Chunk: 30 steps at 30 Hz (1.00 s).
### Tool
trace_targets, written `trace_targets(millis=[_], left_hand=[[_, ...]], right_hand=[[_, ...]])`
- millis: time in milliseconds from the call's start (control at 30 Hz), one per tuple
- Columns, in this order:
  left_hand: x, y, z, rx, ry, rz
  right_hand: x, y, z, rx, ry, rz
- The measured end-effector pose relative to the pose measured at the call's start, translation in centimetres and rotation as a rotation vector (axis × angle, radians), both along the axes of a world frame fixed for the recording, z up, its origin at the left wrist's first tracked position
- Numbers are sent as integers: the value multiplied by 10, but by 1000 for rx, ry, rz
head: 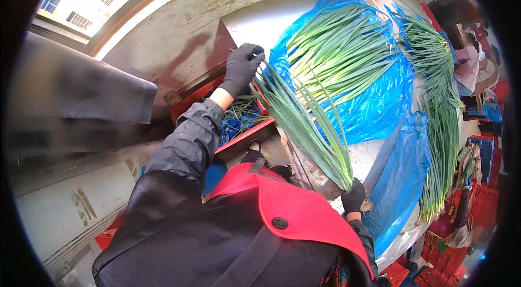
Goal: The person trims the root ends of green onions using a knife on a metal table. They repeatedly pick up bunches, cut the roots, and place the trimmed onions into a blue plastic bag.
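Note:
A bunch of long green onions stretches between my two black-gloved hands, over the table's near edge. My right hand grips it at the pale lower end, and fine roots stick out beside the glove. Up at the leaf tips, my left hand has its fingers curled on the ends of some leaves. Beyond the bunch, a broad pile of green onions lies on a blue plastic sheet. Another long heap of green onions runs along the table's right side.
A red crate with leaf scraps and blue plastic stands below my left arm. Blue plastic drapes over the near table edge by my right hand. A wall and window border the left. Red crates and a seated person are at the right.

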State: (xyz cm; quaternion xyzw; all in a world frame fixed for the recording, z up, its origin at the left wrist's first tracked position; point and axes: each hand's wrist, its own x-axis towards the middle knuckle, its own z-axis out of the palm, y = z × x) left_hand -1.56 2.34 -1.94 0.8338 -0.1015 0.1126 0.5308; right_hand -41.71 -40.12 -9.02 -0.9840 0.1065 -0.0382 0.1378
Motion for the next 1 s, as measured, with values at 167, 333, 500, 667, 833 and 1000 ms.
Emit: trace_targets(millis=[167, 333, 500, 667, 833, 1000], left_hand=[[21, -36, 2, 546, -120, -384], [53, -40, -67, 907, -78, -403], [42, -34, -34, 786, -184, -377], [36, -33, -8, 32, 88, -251], [26, -19, 72, -95, 379, -393], [-92, -23, 68, 288, 573, -1206]], right_hand=[[7, 7, 3, 3, 9, 26], [-1, -6, -20, -40, -72, 36], [10, 5, 21, 47, 104, -7], [3, -4, 16, 62, 91, -38], [-8, 1, 20, 96, 49, -62], [8, 19, 65, 234, -10, 3]])
